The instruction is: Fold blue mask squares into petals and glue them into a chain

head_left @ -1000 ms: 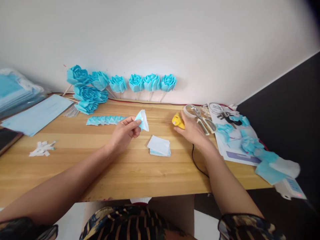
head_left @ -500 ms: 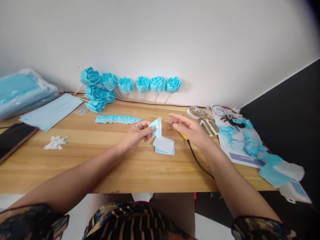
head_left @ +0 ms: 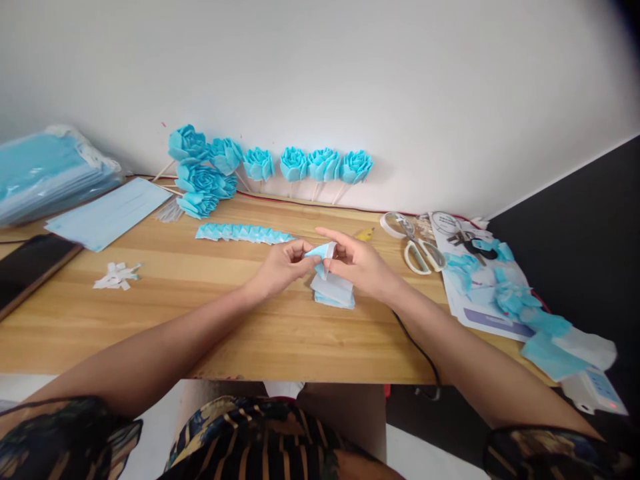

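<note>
Behind, a pale wall [head_left: 320,73]; before it, a wood-grained counter [head_left: 235,340], shown from above its near edge; against the wall, blue layered flowers [head_left: 293,164] on thin sticks, clustered toward the left end; nearer, a flat row of blue folded pieces [head_left: 245,233], laid lengthwise from left to right, just beyond the left grip [head_left: 275,272]; over the middle of the counter, opposite the left, the right grip [head_left: 367,268], with only a small blue-and-white triangle [head_left: 320,251] between the two; below this in view, toward the near edge, a stack of pale squares [head_left: 334,293], overlapped by the lower corner of the triangle, with contact or clearance impossible to tell; at the smallest scale, the triangle itself, with the white edge as its long side, running steeply from upper right to lower left, and the blue part pointing left; on the left, pinched closed upon that blue part between thumb and fingers; on the right, half curled, with thumb at the white edge and forefinger stretched leftward above, firmness of hold impossible to tell; as governing relation, by judgement, a long axis set crosswise to the line from grip to grip, nearer to the right.
</note>
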`<state>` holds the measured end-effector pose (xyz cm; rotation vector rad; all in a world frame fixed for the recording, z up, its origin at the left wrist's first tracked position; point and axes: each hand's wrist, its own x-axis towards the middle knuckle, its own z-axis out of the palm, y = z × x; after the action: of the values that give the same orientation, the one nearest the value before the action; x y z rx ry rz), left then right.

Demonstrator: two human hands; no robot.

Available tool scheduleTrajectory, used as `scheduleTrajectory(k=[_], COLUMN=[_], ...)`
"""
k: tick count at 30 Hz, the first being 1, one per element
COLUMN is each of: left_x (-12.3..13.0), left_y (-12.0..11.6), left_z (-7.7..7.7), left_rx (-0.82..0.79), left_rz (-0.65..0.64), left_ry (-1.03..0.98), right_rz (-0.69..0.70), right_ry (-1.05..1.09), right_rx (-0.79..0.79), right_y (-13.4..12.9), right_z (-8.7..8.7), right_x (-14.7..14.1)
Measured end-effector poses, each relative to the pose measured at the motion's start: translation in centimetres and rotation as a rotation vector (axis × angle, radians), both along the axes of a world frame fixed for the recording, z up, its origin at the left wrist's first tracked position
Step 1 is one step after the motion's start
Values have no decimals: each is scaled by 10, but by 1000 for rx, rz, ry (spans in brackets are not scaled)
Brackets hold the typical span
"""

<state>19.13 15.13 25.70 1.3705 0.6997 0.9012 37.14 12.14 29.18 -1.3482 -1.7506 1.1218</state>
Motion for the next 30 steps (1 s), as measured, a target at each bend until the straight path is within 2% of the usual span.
scheduleTrajectory(k=[5,8,11,13,15,17,21,24,27,29,30], left_x=[-1,-1,-3,-3,-4,-4,-3,-4,-4,-4,-4], left_y=[-2,-1,3,5,7,7,6,6,7,7,8], left_z=[0,-1,-3,-5,-6,-7,-8,-8,-9,-9,-8], left_rx=[-20,-47,-69,-93,-118,-129,-123,-119,-119,-121,-121], left_rz=[-43,-35,22,71,97,99,98,107,113,115,116], left_ry=[-8,-12,-13,-35,-64,-83,-75,-61,-60,-60,-59], right_rz=[-33,-7,-19,-110,-225,-292,-244,-238,-270,-345,-401], right_ry=[-15,-30,-75,-136,-282,-546,-1077,-1251,-1202,-1024,-852], right_rx=[27,74,208,304,391,428,302,248,248,231,207], right_y=[-3,-3,4,9,11,9,-3,-7,-6,-5,-5], right_z=[-5,-5,4,12,17,16,-3,-22,-31,-29,-27], right_x=[-4,0,18,38,59,72,71,62,63,72,78])
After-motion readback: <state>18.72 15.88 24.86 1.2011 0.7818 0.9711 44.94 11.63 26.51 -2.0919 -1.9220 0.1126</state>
